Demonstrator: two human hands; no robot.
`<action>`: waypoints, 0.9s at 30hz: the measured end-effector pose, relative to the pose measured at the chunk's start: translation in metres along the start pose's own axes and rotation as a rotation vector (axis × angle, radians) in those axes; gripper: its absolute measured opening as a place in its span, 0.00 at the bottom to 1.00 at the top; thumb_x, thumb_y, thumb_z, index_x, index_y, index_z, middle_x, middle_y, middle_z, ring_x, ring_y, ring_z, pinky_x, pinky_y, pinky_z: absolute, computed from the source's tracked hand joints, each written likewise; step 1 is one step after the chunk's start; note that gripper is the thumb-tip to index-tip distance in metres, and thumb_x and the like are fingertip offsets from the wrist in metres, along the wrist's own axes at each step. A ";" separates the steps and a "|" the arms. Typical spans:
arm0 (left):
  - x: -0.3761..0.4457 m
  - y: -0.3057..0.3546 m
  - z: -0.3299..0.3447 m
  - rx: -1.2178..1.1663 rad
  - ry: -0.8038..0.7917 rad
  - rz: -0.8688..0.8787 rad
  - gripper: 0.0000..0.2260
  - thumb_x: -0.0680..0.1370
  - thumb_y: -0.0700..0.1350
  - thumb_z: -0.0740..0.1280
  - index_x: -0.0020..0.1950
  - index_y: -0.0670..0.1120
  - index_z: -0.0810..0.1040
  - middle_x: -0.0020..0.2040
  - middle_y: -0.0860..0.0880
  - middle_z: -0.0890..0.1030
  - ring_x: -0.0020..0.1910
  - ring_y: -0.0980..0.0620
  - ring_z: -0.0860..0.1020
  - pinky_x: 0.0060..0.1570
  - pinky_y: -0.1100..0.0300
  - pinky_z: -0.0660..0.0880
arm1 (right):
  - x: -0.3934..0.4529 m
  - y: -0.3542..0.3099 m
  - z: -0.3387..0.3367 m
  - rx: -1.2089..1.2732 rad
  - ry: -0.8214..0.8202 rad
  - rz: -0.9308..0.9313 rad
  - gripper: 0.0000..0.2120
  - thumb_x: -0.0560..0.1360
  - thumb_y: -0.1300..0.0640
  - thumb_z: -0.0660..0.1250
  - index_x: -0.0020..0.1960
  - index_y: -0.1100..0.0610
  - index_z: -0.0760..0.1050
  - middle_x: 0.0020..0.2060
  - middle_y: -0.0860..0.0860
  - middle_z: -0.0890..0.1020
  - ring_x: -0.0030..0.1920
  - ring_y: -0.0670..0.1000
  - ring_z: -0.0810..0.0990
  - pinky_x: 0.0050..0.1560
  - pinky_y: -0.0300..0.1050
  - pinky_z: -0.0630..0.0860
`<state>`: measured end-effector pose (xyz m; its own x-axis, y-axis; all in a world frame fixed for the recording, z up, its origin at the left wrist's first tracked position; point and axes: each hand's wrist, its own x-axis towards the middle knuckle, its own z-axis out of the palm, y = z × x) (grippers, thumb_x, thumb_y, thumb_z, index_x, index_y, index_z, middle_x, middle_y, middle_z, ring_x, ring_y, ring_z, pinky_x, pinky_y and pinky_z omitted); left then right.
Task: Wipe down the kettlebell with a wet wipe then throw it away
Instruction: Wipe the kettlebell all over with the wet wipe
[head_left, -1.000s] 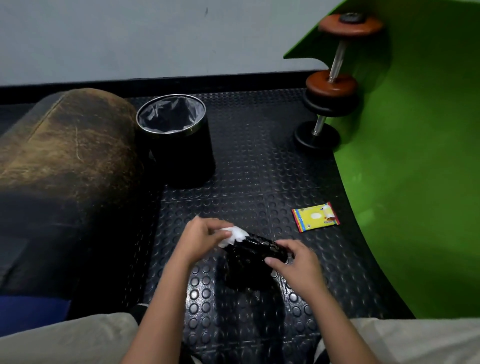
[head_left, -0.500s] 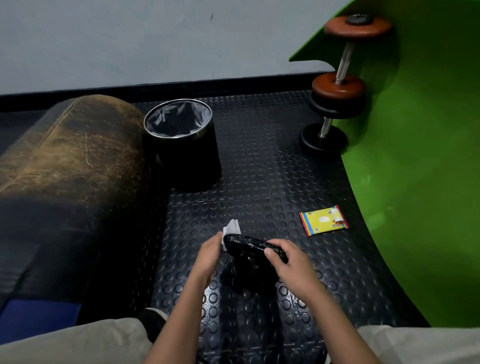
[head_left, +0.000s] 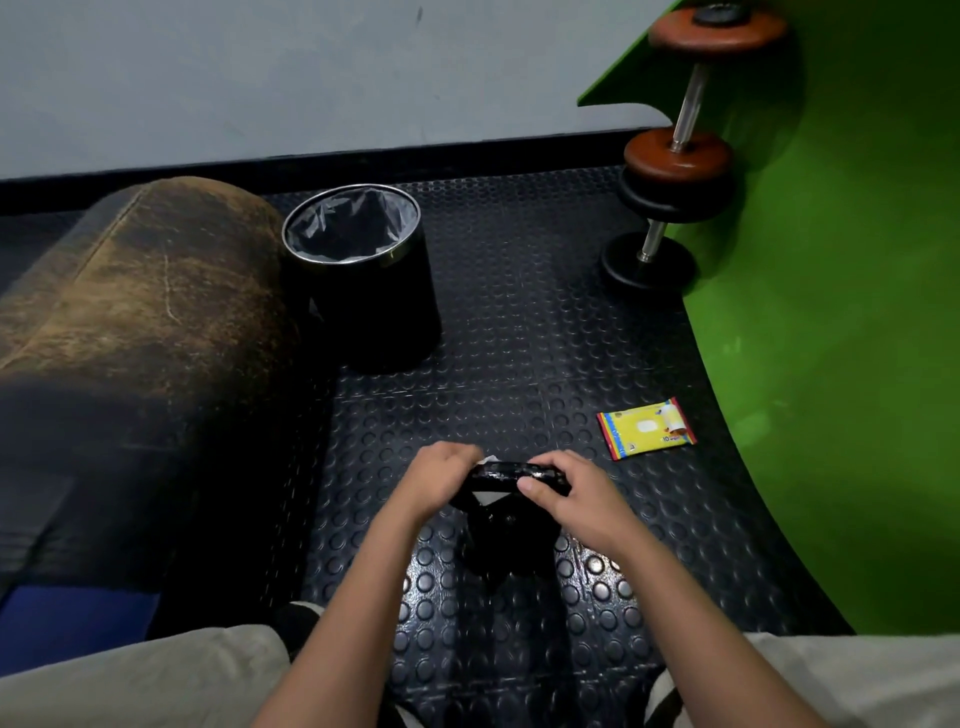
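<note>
A small black kettlebell (head_left: 506, 535) stands on the studded rubber floor between my knees. My right hand (head_left: 566, 491) grips the right end of its handle. My left hand (head_left: 436, 475) is curled round the handle's left end with a white wet wipe (head_left: 485, 498) pressed against it; only small bits of the wipe show by my fingers. A black bin (head_left: 363, 270) with a grey liner stands farther back on the left. The yellow wipe packet (head_left: 645, 428) lies flat to the right of my hands.
A worn brown leather bolster (head_left: 140, 322) lies along the left. A dumbbell (head_left: 675, 156) with brown and black plates leans on the green wall (head_left: 841, 312) at the back right. My knees in light trousers fill both bottom corners.
My left hand has slid the wipe along the handle and closed over its left end, so less of the wipe shows. My right hand keeps its hold on the handle.
</note>
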<state>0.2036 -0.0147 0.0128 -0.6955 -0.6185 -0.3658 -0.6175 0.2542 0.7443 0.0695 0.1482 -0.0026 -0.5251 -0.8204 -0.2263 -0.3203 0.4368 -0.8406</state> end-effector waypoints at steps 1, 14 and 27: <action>0.000 -0.004 -0.002 -0.002 -0.001 -0.008 0.22 0.69 0.58 0.55 0.41 0.41 0.78 0.40 0.47 0.82 0.40 0.50 0.77 0.43 0.52 0.72 | 0.000 0.001 0.000 0.000 -0.001 -0.001 0.12 0.74 0.44 0.72 0.55 0.45 0.79 0.51 0.42 0.79 0.55 0.44 0.78 0.58 0.44 0.74; -0.015 -0.019 0.014 -0.235 0.264 0.006 0.13 0.82 0.51 0.59 0.49 0.51 0.83 0.46 0.58 0.82 0.46 0.63 0.78 0.49 0.66 0.73 | -0.019 0.003 0.035 -0.038 0.289 -0.004 0.12 0.77 0.45 0.68 0.58 0.49 0.78 0.51 0.43 0.77 0.56 0.48 0.72 0.59 0.47 0.70; -0.006 -0.010 0.032 -0.735 0.393 -0.576 0.20 0.80 0.53 0.57 0.49 0.40 0.81 0.45 0.44 0.83 0.43 0.45 0.82 0.41 0.54 0.79 | -0.002 0.003 0.016 0.040 0.154 -0.014 0.11 0.76 0.45 0.70 0.57 0.46 0.79 0.51 0.42 0.78 0.58 0.47 0.75 0.53 0.37 0.69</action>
<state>0.2023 0.0099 -0.0103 -0.1112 -0.7371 -0.6666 -0.3497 -0.5988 0.7205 0.0823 0.1456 -0.0126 -0.6365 -0.7588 -0.1383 -0.2987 0.4078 -0.8628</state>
